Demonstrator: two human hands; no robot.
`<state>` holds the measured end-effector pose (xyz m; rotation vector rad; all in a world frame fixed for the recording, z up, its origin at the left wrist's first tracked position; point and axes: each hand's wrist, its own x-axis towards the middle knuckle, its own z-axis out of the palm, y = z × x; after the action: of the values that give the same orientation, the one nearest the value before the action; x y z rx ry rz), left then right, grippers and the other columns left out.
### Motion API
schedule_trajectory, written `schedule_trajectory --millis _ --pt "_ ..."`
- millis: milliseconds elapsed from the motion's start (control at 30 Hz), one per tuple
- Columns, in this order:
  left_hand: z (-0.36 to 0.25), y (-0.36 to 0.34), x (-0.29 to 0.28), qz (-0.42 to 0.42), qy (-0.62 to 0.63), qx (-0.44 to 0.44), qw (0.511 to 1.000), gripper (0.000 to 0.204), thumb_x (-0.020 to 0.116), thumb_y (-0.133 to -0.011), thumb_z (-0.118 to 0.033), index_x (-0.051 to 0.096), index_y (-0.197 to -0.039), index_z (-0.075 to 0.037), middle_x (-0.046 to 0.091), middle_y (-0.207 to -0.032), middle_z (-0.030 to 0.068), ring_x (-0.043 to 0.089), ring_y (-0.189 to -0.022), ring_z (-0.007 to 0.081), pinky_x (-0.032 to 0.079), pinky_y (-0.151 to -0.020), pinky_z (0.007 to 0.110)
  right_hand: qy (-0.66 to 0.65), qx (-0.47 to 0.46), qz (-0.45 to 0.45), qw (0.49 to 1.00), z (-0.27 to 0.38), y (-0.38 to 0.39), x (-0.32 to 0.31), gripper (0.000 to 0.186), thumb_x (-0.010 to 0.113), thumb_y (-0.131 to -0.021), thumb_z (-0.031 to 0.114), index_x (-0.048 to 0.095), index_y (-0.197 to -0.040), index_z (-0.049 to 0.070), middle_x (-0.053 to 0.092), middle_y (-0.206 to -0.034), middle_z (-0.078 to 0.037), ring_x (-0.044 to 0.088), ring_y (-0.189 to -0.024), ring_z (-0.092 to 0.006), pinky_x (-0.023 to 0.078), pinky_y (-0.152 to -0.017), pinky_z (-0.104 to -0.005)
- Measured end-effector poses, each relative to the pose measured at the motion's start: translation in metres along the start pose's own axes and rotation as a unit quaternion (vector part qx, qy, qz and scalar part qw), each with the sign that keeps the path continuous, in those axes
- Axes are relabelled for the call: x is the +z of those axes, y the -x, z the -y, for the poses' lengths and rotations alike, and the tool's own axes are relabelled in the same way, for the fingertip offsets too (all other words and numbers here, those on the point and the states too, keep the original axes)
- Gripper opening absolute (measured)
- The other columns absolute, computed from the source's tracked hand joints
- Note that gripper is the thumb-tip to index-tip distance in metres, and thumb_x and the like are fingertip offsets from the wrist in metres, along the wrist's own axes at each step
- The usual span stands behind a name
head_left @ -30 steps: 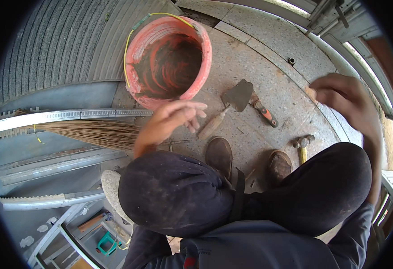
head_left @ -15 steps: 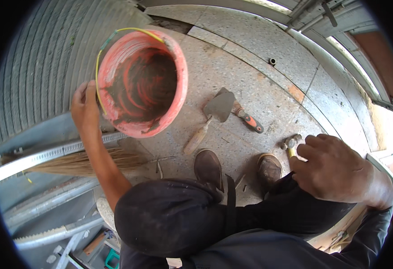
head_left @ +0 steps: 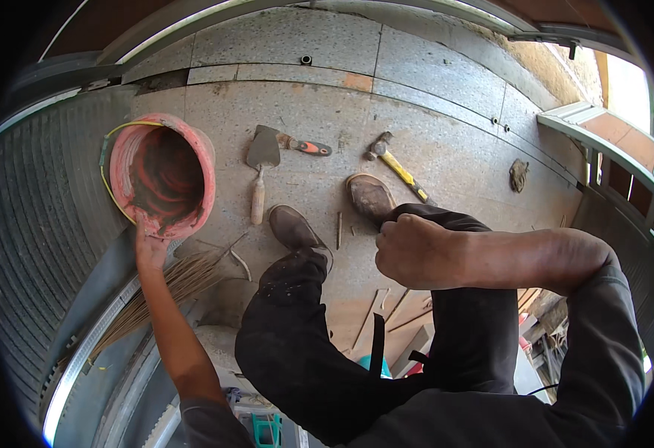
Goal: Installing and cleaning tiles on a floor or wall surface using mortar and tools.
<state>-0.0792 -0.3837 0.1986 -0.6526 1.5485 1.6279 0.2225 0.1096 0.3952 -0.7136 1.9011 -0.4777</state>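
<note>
At the left a red plastic bucket (head_left: 206,175) tips toward me, its inside smeared with wet grey-brown mortar and a yellow-green wire handle along its far left side. My left hand (head_left: 151,243) is closed on the bucket's near rim, its fingers reaching over the edge. Over my right knee, my right hand (head_left: 420,252) makes a loose fist, and nothing shows in it. A trowel (head_left: 265,149) with a wooden handle lies on the floor between the bucket and my boots. Its blade partly covers a scraper (head_left: 308,147) with a black and orange handle.
A hammer (head_left: 401,170) with a yellow handle lies beyond my right boot (head_left: 370,198). A straw broom (head_left: 170,295) and metal strips lie under my left arm. Corrugated sheeting (head_left: 43,194) covers the left side. A crumpled rag (head_left: 518,175) sits farther right.
My view has swung round to the right. My left hand has come from beside the bucket's handle to its near rim. My right fist stays closed near the knee.
</note>
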Motion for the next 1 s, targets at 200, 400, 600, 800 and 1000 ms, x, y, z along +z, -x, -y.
schedule_trajectory --millis 200,400,600,800,1000 --pt "0.015 -0.004 -0.022 -0.102 0.05 -0.008 0.994 0.057 0.073 -0.1 -0.036 0.052 -0.148 -0.013 0.057 -0.137 0.0089 0.054 -0.131 0.0324 0.045 -0.113 0.055 -0.085 0.03 -0.066 0.994 0.045 0.011 0.031 0.015 0.067 -0.087 0.014 0.078 -0.087 0.004 0.077 -0.094 -0.014 0.074 -0.095 -0.0291 0.06 -0.077 -0.0401" --pt "0.014 0.0 0.012 -0.148 0.058 -0.022 0.987 0.042 0.073 -0.1 -0.037 0.058 -0.124 -0.006 0.056 -0.12 0.0083 0.054 -0.126 0.0331 0.047 -0.111 0.061 -0.156 0.077 -0.099 0.98 0.075 0.016 0.068 0.017 0.065 -0.086 0.012 0.081 -0.089 0.005 0.079 -0.095 -0.015 0.077 -0.094 -0.0318 0.059 -0.078 -0.0434" --pt "0.029 0.015 0.028 -0.192 0.065 -0.034 0.979 0.042 0.07 -0.101 -0.038 0.053 -0.113 -0.001 0.054 -0.119 0.0139 0.054 -0.124 0.0379 0.045 -0.111 0.066 -0.212 0.112 -0.258 0.936 0.096 -0.003 0.111 0.018 0.063 -0.085 0.014 0.076 -0.081 0.003 0.075 -0.087 -0.018 0.075 -0.086 -0.0353 0.059 -0.076 -0.0461" --pt "0.036 0.064 0.03 -0.162 0.116 -0.089 0.976 0.055 0.07 -0.1 -0.043 0.05 -0.123 0.002 0.049 -0.138 0.0241 0.043 -0.141 0.0435 0.039 -0.114 0.07 -0.311 0.175 -0.326 0.876 0.094 -0.006 0.11 0.017 0.062 -0.088 0.014 0.072 -0.089 0.001 0.071 -0.088 -0.02 0.071 -0.087 -0.0393 0.057 -0.079 -0.0502" --pt "0.042 0.165 0.099 -0.142 -0.183 -0.165 0.959 0.083 0.071 -0.099 -0.041 0.03 -0.161 -0.004 0.029 -0.166 0.021 0.034 -0.15 0.046 0.042 -0.113 0.064 -0.403 0.433 -0.497 0.635 0.103 0.114 0.148 0.024 0.067 -0.094 0.015 0.072 -0.114 0.001 0.07 -0.105 -0.02 0.066 -0.102 -0.04 0.054 -0.089 -0.045"
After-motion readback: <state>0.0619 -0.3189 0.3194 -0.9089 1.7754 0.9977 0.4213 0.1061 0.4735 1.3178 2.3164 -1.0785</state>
